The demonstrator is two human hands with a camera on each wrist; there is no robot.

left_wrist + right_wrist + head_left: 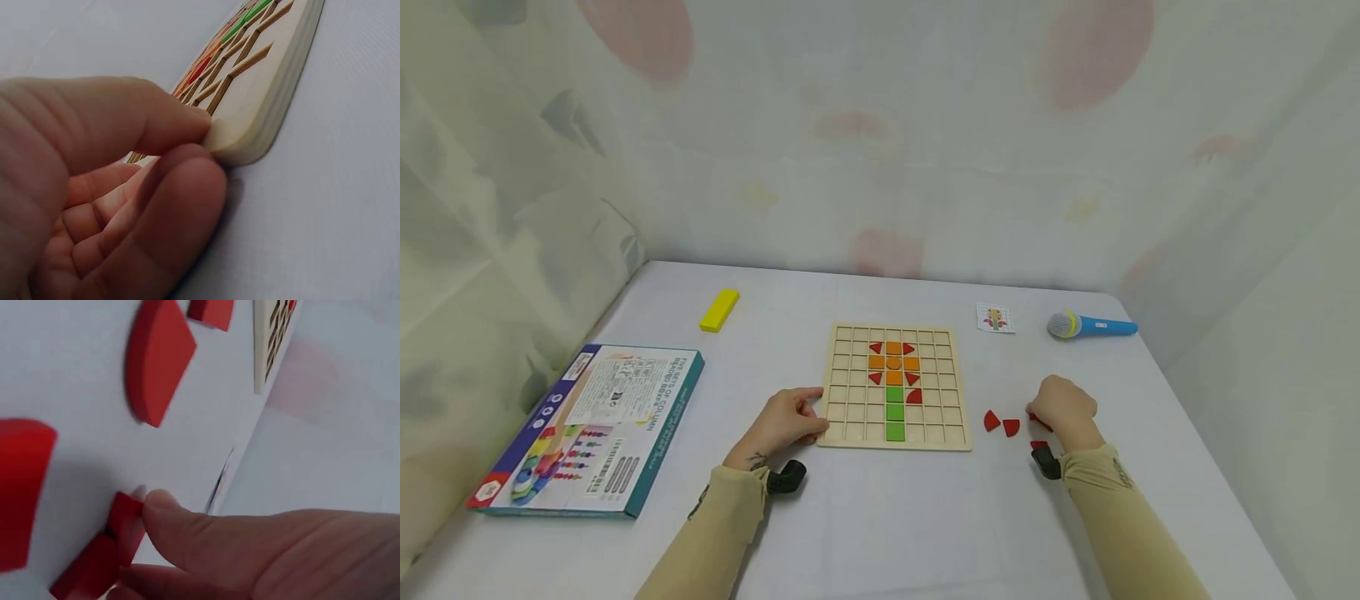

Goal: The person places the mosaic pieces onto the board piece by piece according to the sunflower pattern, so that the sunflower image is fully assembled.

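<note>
A wooden grid board lies mid-table, with orange, green and red pieces set in its cells. My left hand holds the board at its near left side. In the left wrist view, the thumb bears on the board's corner, and another finger lies beside the edge. Right of the board, my right hand pinches a red quarter-circle piece between thumb and finger. A second red piece lies against it. More red quarter-circle pieces lie between the hand and the board, and another shows near the wrist.
A picture card and a blue toy microphone lie at the back right. A yellow block sits at the back left. On the left is a large toy box. A patterned curtain hangs behind the table.
</note>
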